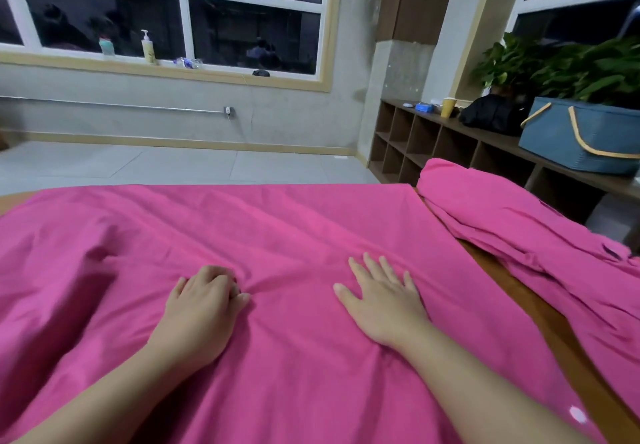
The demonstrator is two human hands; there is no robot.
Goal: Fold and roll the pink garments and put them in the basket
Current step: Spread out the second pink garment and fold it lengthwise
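Observation:
A large pink garment (263,222) lies spread over the wooden table (540,301), wrinkled at its middle and left. My left hand (204,301) sits on it with fingers curled, pinching a small fold of the cloth. My right hand (384,294) rests flat on the garment, fingers straight and spread. A second pink garment (512,222) lies bunched at the table's right side, partly hanging over the edge. The blue basket (585,139) with tan handles stands on the low shelf at the far right, beyond the garments.
A wooden cubby shelf (433,142) runs along the right wall with a yellow cup (449,107), a black bag (491,114) and potted plants (568,66). Bottles stand on the window sill (149,47). Tiled floor lies beyond the table's far edge.

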